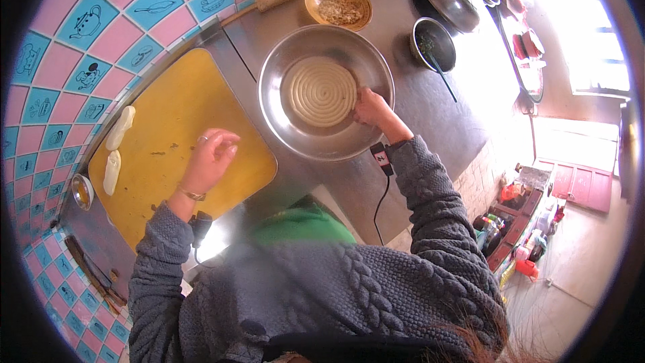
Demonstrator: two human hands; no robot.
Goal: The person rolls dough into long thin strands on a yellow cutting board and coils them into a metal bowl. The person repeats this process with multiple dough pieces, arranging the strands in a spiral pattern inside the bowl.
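Observation:
A coiled spiral of pale dough (316, 91) lies in a wide steel bowl (282, 131). At its right edge, my right hand (371, 109) has its fingers closed on the outer part of the coil. My left hand (211, 154) hangs over the yellow board (168, 107), fingers loosely bent and apart, with nothing seen in it. Two pale dough strips (119, 128) lie along the board's left side, one below the other, and a few small scraps dot its surface.
An orange dish (366, 13) with crumbly food, a small bowl (420, 30) with greens and a utensil, and large dark pans (450, 0) stand at the back of the steel counter (443, 114). A small metal bowl (82, 191) sits left. Tiled wall borders the left; cluttered shelving (510, 228) stands right.

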